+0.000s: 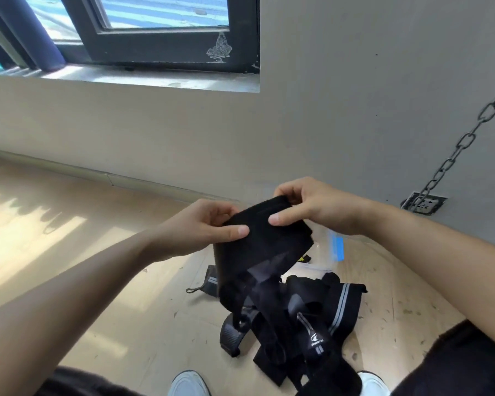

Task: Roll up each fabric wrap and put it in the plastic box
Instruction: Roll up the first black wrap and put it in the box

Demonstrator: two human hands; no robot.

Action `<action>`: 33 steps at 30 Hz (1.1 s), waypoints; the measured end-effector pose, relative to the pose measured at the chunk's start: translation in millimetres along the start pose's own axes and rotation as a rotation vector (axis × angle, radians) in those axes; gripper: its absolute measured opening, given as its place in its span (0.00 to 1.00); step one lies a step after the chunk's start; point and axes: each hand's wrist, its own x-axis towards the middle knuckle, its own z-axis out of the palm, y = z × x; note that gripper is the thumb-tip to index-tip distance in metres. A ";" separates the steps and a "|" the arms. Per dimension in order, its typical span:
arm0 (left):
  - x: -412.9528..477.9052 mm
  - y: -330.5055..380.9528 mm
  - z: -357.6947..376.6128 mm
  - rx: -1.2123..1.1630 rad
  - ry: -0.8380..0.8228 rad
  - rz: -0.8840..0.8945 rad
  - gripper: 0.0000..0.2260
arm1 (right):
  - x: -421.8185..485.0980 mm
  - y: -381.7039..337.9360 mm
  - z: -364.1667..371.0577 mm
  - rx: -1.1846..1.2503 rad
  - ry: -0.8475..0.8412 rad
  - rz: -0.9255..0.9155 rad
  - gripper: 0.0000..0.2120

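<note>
I hold a black fabric wrap (265, 241) up in front of me with both hands. My left hand (205, 224) pinches its left top edge, thumb on the front. My right hand (309, 205) grips the top right end, where the fabric is folded or curled over. The wrap's tail hangs down into a heap of other black wraps (303, 318) with grey stripes on the floor. Behind the heap lies a clear plastic box (325, 254) with a blue part, mostly hidden by the wrap.
The wooden floor (112, 295) carries one more small black wrap (209, 281) left of the heap. My white shoes (189, 384) show at the bottom. A metal chain (455, 155) hangs at the right by a wall socket. A window is above left.
</note>
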 end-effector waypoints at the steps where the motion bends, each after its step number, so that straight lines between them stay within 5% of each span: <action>1: -2.0 -2.7 -4.2 0.023 -0.014 -0.024 0.10 | -0.4 0.4 -7.4 0.000 0.030 0.010 0.08; 6: -10.9 -3.6 -19.9 0.118 -0.042 -0.113 0.04 | -2.1 8.4 -34.8 -0.085 0.090 0.045 0.08; 11: -12.7 1.9 -23.9 0.266 -0.080 -0.075 0.10 | -9.5 9.1 -46.9 -0.365 -0.062 0.197 0.10; 14: -11.4 5.5 -17.0 0.284 -0.077 -0.028 0.05 | -13.0 8.4 -43.0 -0.492 -0.141 0.245 0.16; 18: -6.7 9.6 4.0 0.141 -0.026 0.099 0.10 | -10.2 9.3 -12.2 -0.294 -0.263 0.151 0.16; 22: -2.1 13.9 11.6 0.135 -0.016 0.178 0.09 | -0.5 8.7 20.9 -0.168 -0.214 0.094 0.31; 27: -5.0 8.2 10.3 0.165 -0.011 0.143 0.13 | -0.5 9.0 20.6 -0.083 -0.182 0.034 0.02; 31: -5.0 5.6 2.6 0.196 0.005 0.045 0.20 | 0.4 2.9 14.1 -0.057 -0.068 -0.021 0.07; 33: -6.7 4.3 -4.7 0.181 -0.056 -0.022 0.11 | -1.2 -1.2 1.1 -0.050 0.002 -0.027 0.10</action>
